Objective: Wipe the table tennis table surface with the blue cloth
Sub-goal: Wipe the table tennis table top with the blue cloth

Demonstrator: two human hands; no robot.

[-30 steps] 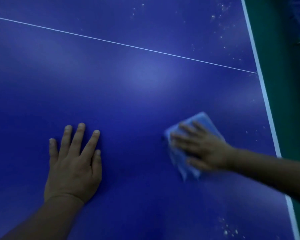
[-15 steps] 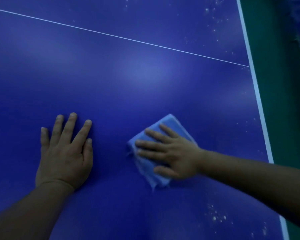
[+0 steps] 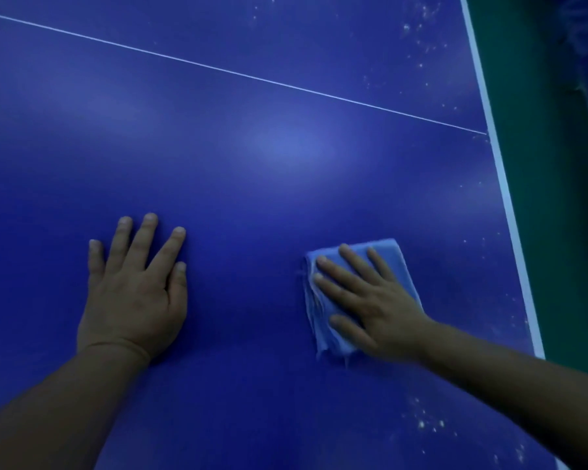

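Note:
The dark blue table tennis table (image 3: 252, 164) fills the view. A folded light blue cloth (image 3: 387, 256) lies flat on it at the right of centre. My right hand (image 3: 370, 300) presses on the cloth with straight, spread fingers, covering most of it. My left hand (image 3: 133, 293) rests flat on the bare table surface to the left, fingers straight, well apart from the cloth.
A thin white centre line (image 3: 238, 73) runs diagonally across the table. The white edge stripe (image 3: 503, 184) marks the table's right border, with green floor (image 3: 550, 198) beyond. White dust specks lie near the top right (image 3: 418, 25) and the bottom right (image 3: 428, 424).
My right hand slid the cloth to the left, then back towards the right edge. My left hand has stayed flat on the table.

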